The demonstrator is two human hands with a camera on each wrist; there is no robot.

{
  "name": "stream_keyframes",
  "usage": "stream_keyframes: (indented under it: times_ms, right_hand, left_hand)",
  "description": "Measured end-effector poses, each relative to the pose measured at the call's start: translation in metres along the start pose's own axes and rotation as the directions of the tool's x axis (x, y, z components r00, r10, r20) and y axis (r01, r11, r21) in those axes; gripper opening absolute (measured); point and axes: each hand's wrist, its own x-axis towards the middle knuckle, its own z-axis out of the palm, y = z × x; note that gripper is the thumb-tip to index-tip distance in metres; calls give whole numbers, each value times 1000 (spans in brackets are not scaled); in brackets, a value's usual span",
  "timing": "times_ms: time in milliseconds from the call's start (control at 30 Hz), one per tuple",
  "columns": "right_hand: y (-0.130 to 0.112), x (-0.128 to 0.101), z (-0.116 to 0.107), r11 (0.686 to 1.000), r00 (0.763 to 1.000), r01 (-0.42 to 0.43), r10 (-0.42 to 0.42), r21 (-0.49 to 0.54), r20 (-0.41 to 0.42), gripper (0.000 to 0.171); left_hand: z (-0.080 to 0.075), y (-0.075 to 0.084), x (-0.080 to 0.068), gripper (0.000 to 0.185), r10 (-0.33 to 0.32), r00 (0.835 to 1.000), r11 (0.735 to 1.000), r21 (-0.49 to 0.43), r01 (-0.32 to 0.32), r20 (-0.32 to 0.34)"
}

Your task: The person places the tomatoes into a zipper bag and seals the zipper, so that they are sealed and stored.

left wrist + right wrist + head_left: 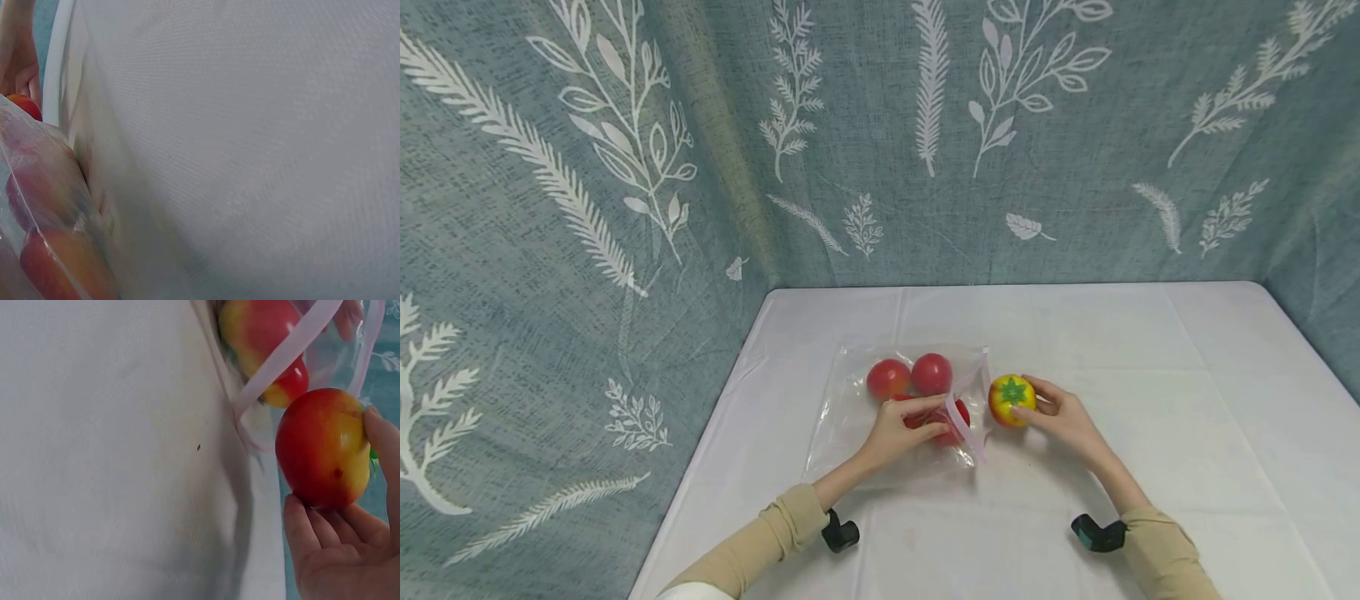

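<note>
On the white-clothed table lies a clear zip bag — thin, limp and slippery, best pinched at its white-edged mouth, where the left hand curls around it. Just outside the mouth, the right hand cups a yellow-red tomato — light, smooth, probably bruisable; three red tomatoes sit inside.

You'll find no readable text, labels, brands, numbers or signs anywhere here; the backdrop cloth carries only leaf prints.
</note>
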Motion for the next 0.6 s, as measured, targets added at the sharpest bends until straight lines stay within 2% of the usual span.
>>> stream_keyframes:
  times_ms: [367, 600]
  right_hand:
    - [0, 5, 8, 999, 1000, 1, -1, 37, -4, 69]
    - [0, 9, 13, 1000, 1000, 1, -1, 19, -11, 70]
  left_hand:
    - [0, 0, -1, 42, 3, 1000, 1000, -12, -3, 5]
    - [0, -1, -1, 41, 21, 1000, 999, -34, -21, 5]
